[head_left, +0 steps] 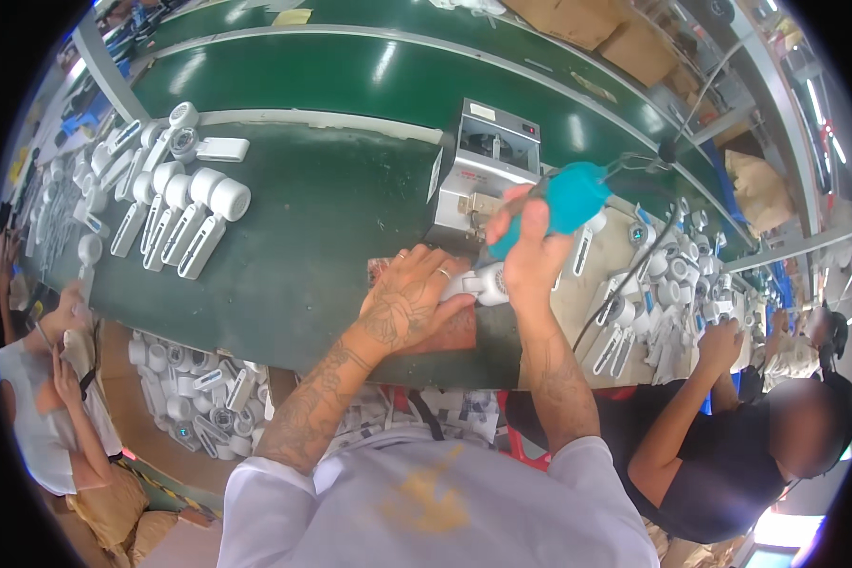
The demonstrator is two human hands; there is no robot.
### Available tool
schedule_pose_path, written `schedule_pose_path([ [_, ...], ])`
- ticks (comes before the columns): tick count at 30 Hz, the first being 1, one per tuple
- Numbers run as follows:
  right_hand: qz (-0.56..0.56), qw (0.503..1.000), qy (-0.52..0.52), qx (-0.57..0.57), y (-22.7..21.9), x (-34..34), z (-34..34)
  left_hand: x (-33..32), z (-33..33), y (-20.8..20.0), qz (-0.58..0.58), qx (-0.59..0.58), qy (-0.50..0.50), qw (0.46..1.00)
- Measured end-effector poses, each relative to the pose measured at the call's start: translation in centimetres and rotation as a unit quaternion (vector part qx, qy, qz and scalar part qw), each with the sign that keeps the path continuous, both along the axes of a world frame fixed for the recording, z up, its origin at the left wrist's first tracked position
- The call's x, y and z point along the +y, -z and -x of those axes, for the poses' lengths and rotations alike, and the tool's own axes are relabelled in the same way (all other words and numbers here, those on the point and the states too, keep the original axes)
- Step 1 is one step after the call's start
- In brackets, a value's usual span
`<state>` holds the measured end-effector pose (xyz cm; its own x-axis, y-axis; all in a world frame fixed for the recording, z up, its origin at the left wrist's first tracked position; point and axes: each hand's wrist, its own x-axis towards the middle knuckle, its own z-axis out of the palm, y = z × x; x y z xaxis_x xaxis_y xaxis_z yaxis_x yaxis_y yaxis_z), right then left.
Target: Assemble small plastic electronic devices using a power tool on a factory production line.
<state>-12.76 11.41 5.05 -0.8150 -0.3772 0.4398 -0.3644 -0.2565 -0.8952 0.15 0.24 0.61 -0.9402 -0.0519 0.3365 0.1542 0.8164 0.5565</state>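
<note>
At the far left, a co-worker in a pale sleeveless top (pixel 36 407) raises both hands near the edge of a dark green surface (pixel 293 218). Just right, white handheld devices with round heads and flat handles (pixel 189 222) stand and lie in a cluster on that surface. Below its edge, a cardboard box (pixel 118 383) holds a heap of similar white parts. At centre, the person's tattooed left hand (pixel 407 295) holds a white device (pixel 486 285) between thumb and fingers, over a reddish-brown mat (pixel 452 333). A grey metal machine (pixel 454 194) stands just beyond. To the right, the right hand (pixel 532 251) wraps its fingers around a teal power tool (pixel 577 199), tilted above the device; whether its tip touches is hidden. Farther right, more white parts (pixel 672 284) crowd the surface beside a co-worker in black (pixel 696 454).
</note>
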Motion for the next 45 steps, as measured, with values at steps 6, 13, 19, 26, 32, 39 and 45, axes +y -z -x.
schedule_pose_path([
  [6, 0.056, 0.997, -0.001, 0.053, 0.0, -2.6, 2.3, 0.2, -0.1, 0.6, 0.007, 0.056, -0.014, 0.998],
  [13, -0.011, 1.000, 0.004, -0.006, -0.2, -2.4, 1.4, 0.2, -0.2, 0.4, 0.009, 0.046, -0.011, 0.999],
  [19, 0.011, 0.999, 0.013, -0.044, -1.0, 1.6, -1.9, 0.0, 0.3, 0.6, 0.024, 0.060, -0.015, 0.998],
  [26, 0.013, 0.999, 0.001, -0.050, 0.8, 2.8, -3.0, 0.2, 0.0, 0.6, 0.017, 0.028, -0.008, 0.999],
  [32, 0.031, 0.997, -0.015, -0.068, 1.8, 2.5, -3.3, 0.3, 0.1, 0.4, 0.019, 0.021, -0.012, 1.000],
  [39, 0.063, 0.996, -0.024, -0.050, 2.6, 2.7, -3.0, 0.8, 0.6, -0.3, 0.050, 0.056, -0.011, 0.997],
  [45, 0.077, 0.987, -0.051, -0.128, -0.5, 6.1, -5.6, 1.1, -2.4, 0.0, 0.116, 0.097, 0.034, 0.988],
])
